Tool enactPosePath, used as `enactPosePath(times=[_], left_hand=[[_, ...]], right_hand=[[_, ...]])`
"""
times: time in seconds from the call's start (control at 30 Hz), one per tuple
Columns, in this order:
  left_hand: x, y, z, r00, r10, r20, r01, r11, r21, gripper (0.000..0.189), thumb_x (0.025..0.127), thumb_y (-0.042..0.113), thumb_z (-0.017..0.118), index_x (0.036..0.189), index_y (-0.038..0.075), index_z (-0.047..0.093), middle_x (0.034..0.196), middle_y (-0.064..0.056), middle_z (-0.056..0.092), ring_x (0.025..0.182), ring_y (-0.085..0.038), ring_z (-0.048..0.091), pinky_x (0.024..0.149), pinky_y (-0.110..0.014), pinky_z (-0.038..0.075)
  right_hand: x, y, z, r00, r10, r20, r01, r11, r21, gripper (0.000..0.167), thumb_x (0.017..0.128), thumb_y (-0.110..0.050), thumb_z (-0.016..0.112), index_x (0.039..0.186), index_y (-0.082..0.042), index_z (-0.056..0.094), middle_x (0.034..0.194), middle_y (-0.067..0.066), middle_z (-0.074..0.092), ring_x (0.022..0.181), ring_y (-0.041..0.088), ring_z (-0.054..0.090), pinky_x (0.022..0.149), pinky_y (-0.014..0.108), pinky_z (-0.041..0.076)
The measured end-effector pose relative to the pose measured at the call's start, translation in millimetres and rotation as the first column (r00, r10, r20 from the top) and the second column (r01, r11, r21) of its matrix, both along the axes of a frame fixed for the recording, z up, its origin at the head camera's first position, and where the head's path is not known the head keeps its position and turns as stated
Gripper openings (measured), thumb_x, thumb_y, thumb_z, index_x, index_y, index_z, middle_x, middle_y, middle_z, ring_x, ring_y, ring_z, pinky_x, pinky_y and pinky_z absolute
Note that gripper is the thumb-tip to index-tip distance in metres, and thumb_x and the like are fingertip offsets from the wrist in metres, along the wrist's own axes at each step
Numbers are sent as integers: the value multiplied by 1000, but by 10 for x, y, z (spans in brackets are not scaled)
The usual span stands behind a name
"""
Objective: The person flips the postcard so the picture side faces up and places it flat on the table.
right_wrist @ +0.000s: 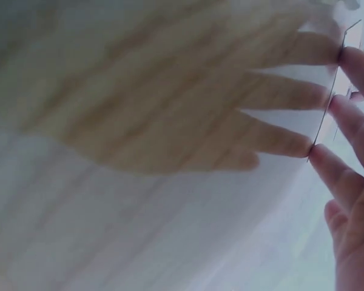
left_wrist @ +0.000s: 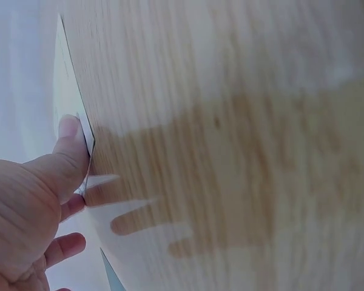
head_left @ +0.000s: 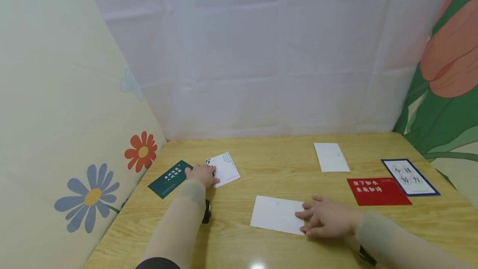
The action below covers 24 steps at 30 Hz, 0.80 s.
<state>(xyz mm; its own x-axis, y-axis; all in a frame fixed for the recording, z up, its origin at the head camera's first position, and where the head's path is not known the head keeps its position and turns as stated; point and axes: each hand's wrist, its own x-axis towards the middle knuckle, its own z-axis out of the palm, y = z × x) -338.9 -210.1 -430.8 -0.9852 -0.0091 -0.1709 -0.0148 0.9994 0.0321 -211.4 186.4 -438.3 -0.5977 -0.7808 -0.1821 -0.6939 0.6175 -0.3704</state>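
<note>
My left hand [head_left: 199,174] rests over the left edge of a white postcard with black lettering [head_left: 227,169] at the table's back left. In the left wrist view its thumb [left_wrist: 71,128] lies on that card, and another finger is close to the card's edge. A green postcard [head_left: 166,184] with white writing lies beside this hand, partly under its fingers in the head view. At the front, my right hand [head_left: 330,218] touches the right edge of a plain white card [head_left: 276,214] with spread fingertips. That card lies flat, face blank apart from a faint small mark.
On the right, a red card [head_left: 377,196] with white characters overlaps a blue-bordered white card [head_left: 410,177]. Another plain white card [head_left: 331,157] lies at the back. The wooden table [head_left: 276,161] meets a white cloth backdrop [head_left: 276,74] behind and patterned walls at the sides.
</note>
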Motion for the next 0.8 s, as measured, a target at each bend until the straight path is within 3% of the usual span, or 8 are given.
enactPosePath(times=[0.23, 0.43, 0.63, 0.8], left_hand=[[13, -28, 14, 1000, -7, -4, 7, 1000, 19, 57, 86, 44, 69, 134, 15, 58, 134, -16, 54, 111, -33, 46, 92, -55, 27], [28, -33, 19, 1000, 0, -7, 1, 997, 80, 56, 87, 42, 69, 133, 13, 58, 139, -18, 49, 118, -37, 43, 91, -56, 29], [61, 83, 80, 993, 3, -118, 13, 991, 134, 55, 89, 44, 65, 135, 13, 56, 144, -16, 42, 129, -40, 35, 98, -61, 26], [145, 297, 177, 977, -83, -198, 109, 986, 126, 50, 89, 44, 65, 130, 15, 58, 142, -15, 45, 128, -40, 37, 98, -64, 27]], right_hand=[[65, 55, 43, 996, 89, -23, -90, 996, -4, 28, 95, -48, 53, 109, -33, 73, 140, -10, 51, 134, 27, 41, 108, 57, 23], [107, 97, 59, 996, 89, -2, -89, 996, 0, 26, 94, -46, 56, 111, -34, 72, 138, -11, 52, 134, 26, 42, 107, 57, 25], [108, 103, 56, 995, 102, -16, -102, 995, -2, 27, 94, -46, 56, 112, -34, 72, 138, -11, 52, 134, 26, 42, 107, 57, 26], [92, 108, 51, 994, 106, -18, -107, 994, -7, 27, 94, -46, 56, 111, -33, 72, 137, -10, 53, 133, 26, 42, 107, 56, 26]])
